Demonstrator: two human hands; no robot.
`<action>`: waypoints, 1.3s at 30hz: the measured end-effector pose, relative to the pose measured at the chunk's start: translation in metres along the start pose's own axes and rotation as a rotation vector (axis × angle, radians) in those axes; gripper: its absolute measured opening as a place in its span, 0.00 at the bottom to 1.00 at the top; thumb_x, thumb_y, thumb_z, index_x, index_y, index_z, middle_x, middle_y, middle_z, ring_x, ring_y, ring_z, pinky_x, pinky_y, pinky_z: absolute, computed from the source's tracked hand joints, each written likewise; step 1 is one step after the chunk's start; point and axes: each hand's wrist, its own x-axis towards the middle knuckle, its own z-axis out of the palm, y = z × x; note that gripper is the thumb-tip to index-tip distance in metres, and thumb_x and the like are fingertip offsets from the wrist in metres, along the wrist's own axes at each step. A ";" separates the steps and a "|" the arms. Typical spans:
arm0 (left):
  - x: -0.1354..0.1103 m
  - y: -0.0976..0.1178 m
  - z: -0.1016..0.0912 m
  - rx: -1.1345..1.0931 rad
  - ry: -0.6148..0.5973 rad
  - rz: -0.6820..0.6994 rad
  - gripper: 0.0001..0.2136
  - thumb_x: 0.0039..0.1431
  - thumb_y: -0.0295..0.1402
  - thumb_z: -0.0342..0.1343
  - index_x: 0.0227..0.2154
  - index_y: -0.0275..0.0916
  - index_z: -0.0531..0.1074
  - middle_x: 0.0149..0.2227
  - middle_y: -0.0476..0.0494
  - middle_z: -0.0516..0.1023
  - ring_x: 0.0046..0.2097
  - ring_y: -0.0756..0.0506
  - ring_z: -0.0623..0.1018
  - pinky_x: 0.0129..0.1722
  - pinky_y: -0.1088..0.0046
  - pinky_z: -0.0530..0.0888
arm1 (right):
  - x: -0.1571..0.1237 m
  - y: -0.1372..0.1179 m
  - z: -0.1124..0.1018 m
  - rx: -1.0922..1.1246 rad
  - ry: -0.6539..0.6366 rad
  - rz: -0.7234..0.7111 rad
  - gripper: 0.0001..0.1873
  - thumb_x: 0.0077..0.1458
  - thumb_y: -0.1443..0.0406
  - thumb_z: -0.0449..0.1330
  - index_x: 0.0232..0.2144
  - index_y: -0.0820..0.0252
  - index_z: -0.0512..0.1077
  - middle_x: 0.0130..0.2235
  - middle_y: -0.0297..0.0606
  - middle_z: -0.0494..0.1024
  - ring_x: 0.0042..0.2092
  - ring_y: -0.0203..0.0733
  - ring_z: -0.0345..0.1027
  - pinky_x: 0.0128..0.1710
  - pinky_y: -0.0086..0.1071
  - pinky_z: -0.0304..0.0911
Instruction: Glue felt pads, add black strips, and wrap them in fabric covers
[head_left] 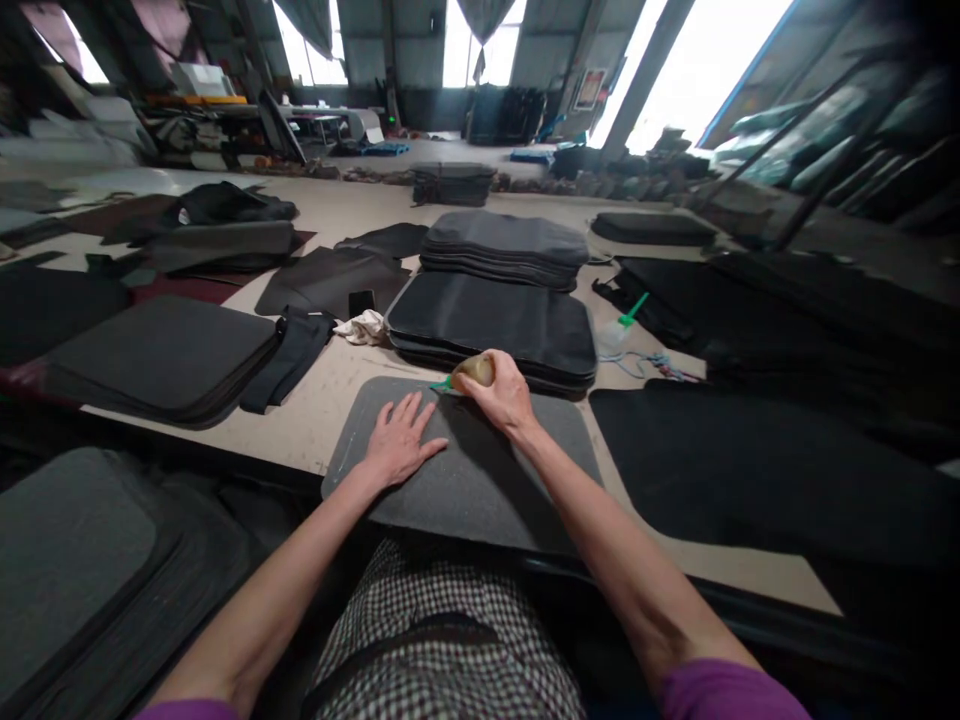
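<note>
A dark grey sheet with rounded corners [465,490] lies flat on the table in front of me. My left hand [401,437] rests on its left part, palm down with the fingers spread. Near the sheet's far edge, my right hand [504,392] is wrapped round a yellowish squeeze bottle [471,372]. The bottle is tilted, and its green nozzle [441,384] points left, at or just above the sheet's far edge. A thin whitish line runs along the sheet's left edge.
Just behind the sheet sits a stack of black padded mats [495,320], with another stack [502,245] beyond it. A second bottle with a green nozzle [624,322] stands to the right by a cord [652,365]. Dark sheets [161,350] are piled at left; a crumpled cloth [362,328] lies nearby.
</note>
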 end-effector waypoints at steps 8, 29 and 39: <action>0.000 -0.001 0.002 0.014 -0.008 0.003 0.37 0.69 0.59 0.35 0.71 0.42 0.58 0.74 0.37 0.52 0.74 0.38 0.53 0.70 0.52 0.52 | -0.021 0.053 -0.081 -0.149 0.075 0.113 0.27 0.51 0.45 0.62 0.44 0.57 0.71 0.45 0.45 0.77 0.46 0.53 0.71 0.48 0.44 0.66; 0.001 -0.002 0.006 0.002 0.010 0.000 0.35 0.69 0.58 0.37 0.70 0.42 0.58 0.74 0.35 0.52 0.74 0.36 0.53 0.69 0.51 0.50 | -0.066 0.119 -0.174 0.412 0.347 0.633 0.27 0.48 0.46 0.67 0.42 0.60 0.71 0.36 0.38 0.78 0.25 0.37 0.71 0.18 0.27 0.65; -0.001 -0.004 0.007 -0.001 0.020 -0.006 0.35 0.70 0.58 0.37 0.70 0.40 0.59 0.74 0.33 0.52 0.73 0.35 0.54 0.69 0.50 0.51 | -0.079 0.122 -0.178 -0.062 0.329 0.537 0.37 0.45 0.44 0.69 0.52 0.60 0.72 0.40 0.42 0.79 0.25 0.41 0.70 0.22 0.34 0.67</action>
